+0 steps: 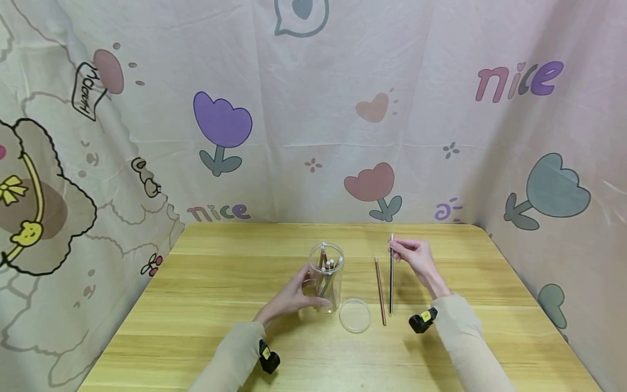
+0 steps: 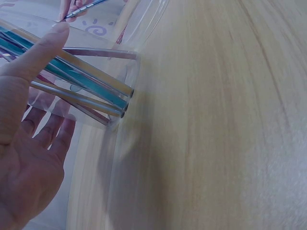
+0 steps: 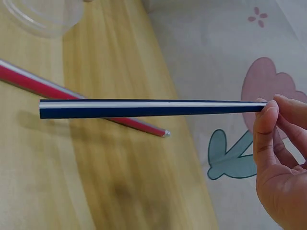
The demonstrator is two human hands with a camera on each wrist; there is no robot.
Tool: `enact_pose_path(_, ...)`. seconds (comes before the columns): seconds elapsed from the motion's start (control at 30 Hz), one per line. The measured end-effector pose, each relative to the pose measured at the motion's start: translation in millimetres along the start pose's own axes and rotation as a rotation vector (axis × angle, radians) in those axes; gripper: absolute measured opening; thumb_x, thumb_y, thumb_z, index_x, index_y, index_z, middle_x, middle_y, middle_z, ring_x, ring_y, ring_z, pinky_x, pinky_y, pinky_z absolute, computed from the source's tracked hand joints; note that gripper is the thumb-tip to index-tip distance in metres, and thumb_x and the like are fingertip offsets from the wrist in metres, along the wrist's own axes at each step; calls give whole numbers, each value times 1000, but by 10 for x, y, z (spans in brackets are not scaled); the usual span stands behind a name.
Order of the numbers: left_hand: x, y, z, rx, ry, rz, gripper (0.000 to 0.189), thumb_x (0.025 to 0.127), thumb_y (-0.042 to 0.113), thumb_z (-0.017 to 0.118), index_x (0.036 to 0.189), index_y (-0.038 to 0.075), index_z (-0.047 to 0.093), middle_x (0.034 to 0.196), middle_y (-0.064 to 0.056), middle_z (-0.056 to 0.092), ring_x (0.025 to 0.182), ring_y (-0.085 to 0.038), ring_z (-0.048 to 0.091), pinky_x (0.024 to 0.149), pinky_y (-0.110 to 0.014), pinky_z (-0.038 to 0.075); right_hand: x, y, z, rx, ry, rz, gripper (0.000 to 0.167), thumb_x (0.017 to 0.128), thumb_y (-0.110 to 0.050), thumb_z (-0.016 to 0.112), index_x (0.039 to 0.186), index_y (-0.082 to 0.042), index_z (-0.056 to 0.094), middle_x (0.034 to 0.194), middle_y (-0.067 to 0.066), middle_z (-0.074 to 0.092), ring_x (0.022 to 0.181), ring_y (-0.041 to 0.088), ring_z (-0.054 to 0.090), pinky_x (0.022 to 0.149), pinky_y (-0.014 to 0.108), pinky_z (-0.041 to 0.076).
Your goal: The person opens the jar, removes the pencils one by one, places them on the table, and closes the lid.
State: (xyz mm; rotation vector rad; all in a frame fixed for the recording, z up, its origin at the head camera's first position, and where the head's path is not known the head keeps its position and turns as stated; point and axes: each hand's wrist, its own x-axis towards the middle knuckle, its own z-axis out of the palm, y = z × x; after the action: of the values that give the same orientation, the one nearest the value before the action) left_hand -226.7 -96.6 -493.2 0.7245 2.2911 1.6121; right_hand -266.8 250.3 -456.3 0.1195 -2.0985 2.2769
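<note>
Left hand (image 1: 295,294) curled around a clear jar (image 1: 337,298) of white-tipped pencils (image 1: 326,268), I pinch a dark blue pencil (image 1: 391,280) near its top with my right hand (image 1: 416,259), to the jar's right. On the tabletop (image 1: 235,272), a round clear lid (image 1: 355,316) lies just beside the jar's base; a red pencil (image 1: 380,292) rests farther right of the jar. Beyond the jar hangs flower-printed cloth (image 1: 294,120).

Btw R hand (image 1: 416,258) & jar (image 1: 337,294) | obst: red pencil (image 1: 380,294), lid (image 1: 355,316), flat | free: above both
</note>
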Motion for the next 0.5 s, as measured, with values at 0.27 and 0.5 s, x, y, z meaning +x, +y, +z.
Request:
enact_pose_path(0.27, -4, 15, -5, 8, -2, -3, 87, 77, 23, 87, 149, 23, 39, 152, -11, 48, 138, -40, 48, 116, -62, 39, 2, 66, 23, -43, -1, 45, 41, 94, -5, 68, 122, 22, 56, 81, -4, 76, 67, 4, 63, 64, 17, 58)
enact_pose_path(0.5, -3, 9, -7, 4, -1, -9, 84, 77, 23, 87, 146, 23, 41, 151, -11, 49, 138, -40, 48, 115, -62, 39, -2, 104, 32, -74, -7, 79, 44, 95, -7, 68, 126, 21, 53, 81, -5, 75, 67, 3, 63, 65, 17, 58)
